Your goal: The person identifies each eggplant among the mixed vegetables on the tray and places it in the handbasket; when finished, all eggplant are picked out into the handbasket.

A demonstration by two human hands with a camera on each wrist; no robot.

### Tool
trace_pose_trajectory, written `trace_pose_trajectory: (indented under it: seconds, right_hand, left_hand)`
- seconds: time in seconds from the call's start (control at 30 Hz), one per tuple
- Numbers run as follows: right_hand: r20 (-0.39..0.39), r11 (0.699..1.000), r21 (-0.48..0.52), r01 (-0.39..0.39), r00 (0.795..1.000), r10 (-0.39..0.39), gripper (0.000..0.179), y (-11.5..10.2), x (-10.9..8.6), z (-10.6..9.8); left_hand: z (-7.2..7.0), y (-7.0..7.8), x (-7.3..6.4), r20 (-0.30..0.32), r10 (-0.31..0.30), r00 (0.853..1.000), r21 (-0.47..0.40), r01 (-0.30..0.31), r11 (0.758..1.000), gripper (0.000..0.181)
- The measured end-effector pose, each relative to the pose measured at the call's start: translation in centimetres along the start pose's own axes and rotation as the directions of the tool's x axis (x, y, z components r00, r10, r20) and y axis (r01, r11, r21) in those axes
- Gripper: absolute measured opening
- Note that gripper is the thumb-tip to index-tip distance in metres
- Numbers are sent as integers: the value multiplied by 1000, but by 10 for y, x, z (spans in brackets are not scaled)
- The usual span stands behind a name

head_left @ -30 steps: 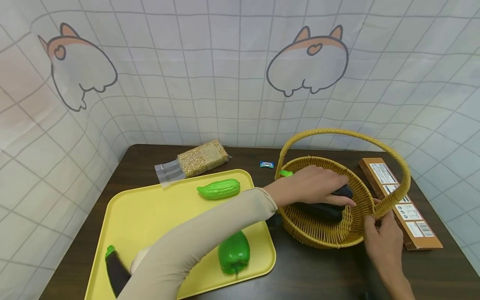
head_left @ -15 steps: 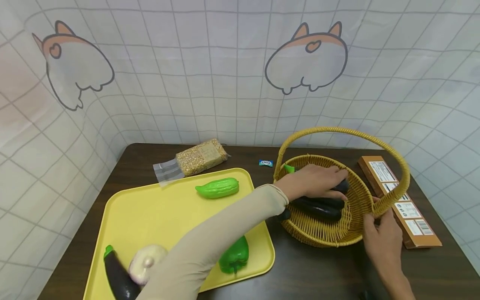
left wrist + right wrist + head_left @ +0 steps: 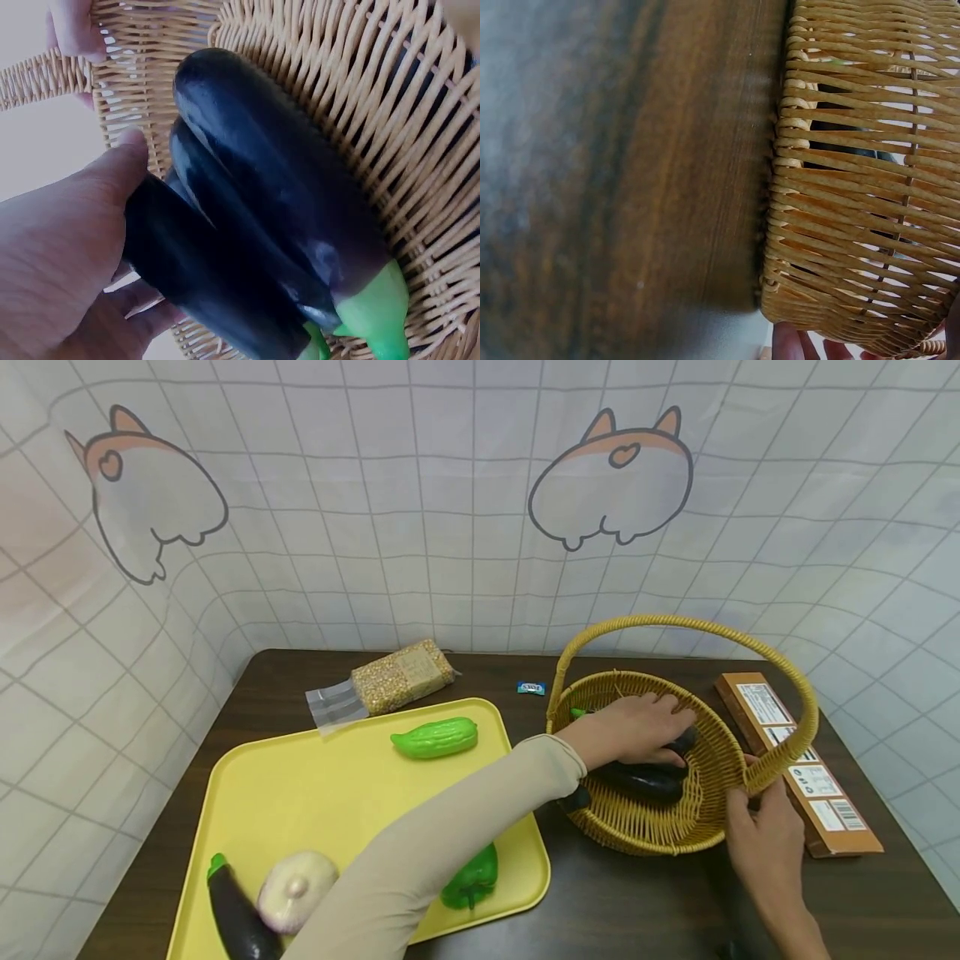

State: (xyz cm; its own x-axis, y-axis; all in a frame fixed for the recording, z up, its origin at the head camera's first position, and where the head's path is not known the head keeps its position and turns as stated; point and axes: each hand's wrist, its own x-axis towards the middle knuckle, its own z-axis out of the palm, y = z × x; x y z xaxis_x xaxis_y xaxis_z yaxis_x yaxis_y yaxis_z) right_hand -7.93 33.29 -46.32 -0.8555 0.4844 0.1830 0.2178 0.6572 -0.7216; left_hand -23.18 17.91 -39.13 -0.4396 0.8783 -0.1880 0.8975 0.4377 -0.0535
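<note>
In the left wrist view several dark eggplants with green caps lie side by side in the wicker basket (image 3: pixel 701 814), among them a large shiny eggplant (image 3: pixel 277 165). My left hand (image 3: pixel 637 727) is down inside the basket and holds the outermost eggplant (image 3: pixel 202 255), thumb on one side and fingers on the other. Its fingertips are partly hidden behind that eggplant. My right hand (image 3: pixel 768 843) grips the basket's right rim at the foot of the handle. In the right wrist view only some fingertips (image 3: pixel 786 343) show, below the woven wall.
On the left, a yellow tray (image 3: pixel 300 793) bears a green bumpy gourd (image 3: pixel 435 737), a green pepper (image 3: pixel 472 878), a white onion (image 3: pixel 296 889) and another eggplant (image 3: pixel 236 914). Behind are a grain bag (image 3: pixel 405 677) and small blue packet (image 3: pixel 531 688). A flat brown box (image 3: pixel 802 768) lies right.
My left wrist has shifted a little to the right, deeper over the basket, and the sleeve has uncovered the onion on the tray. My right hand keeps its hold on the rim.
</note>
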Motion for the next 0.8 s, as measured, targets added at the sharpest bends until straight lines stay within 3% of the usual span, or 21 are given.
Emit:
trace_pose_trajectory:
  seconds: [0.27, 0.57, 0.8]
  right_hand:
    - [7, 1000, -6, -2, 1000, 2, 49, 1, 1, -1]
    - [11, 999, -31, -9, 1000, 9, 50, 3, 2, 1]
    - [24, 999, -39, -18, 1000, 19, 52, 1, 2, -1]
  left_hand:
    - [1, -9, -4, -12, -26, 1000, 0, 26, 1000, 67]
    - [-4, -4, -17, -77, -9, 997, 40, 12, 999, 64]
    - [-7, -7, -35, -210, 33, 977, 65, -20, 998, 52]
